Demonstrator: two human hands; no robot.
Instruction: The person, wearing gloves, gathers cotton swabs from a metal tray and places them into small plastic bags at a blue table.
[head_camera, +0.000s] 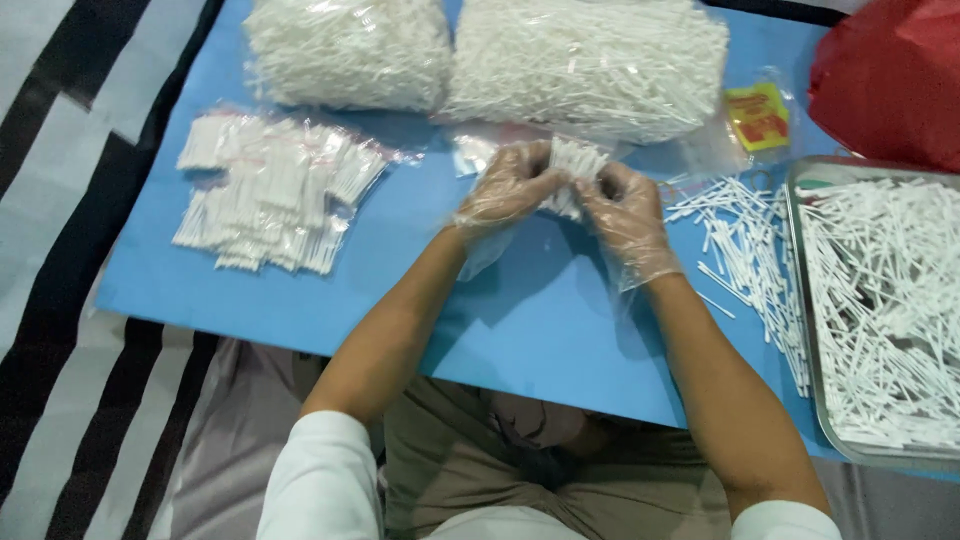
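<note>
Item 1: small bundle of cotton swabs (572, 172), thin white sticks in a clear film packet, held just above the blue surface (520, 320) near frame centre.

Item 2: left hand (508, 190), in a loose, crinkled transparent plastic glove, at 9 o'clock of the bundle; its fingers (535, 165) are curled and pinching the bundle's left end.

Item 3: right hand (628, 212), gloved likewise, at 3 o'clock of the bundle; its fingers (605, 185) are bent inward, pinching the right end (fingertips of both hands nearly meet).

Item 4: pile of filled swab packets (270, 190), flat, glossy and rectangular, at 9 o'clock of the hands, well apart from them.

Item 5: two large bulging clear bags of loose swabs (590, 60), at 12 o'clock, along the far edge.

Item 6: scattered loose swabs (745, 240), straight and matte white, at 3 o'clock on the surface, just beside the tray.

Item 7: metal tray (800, 260), shallow, rounded corners, heaped with swabs, at the right edge.

Item 8: small yellow-and-red printed sachet (758, 115), at 2 o'clock.

Item 9: red plastic bag (890, 75), soft and creased, top right corner.
</note>
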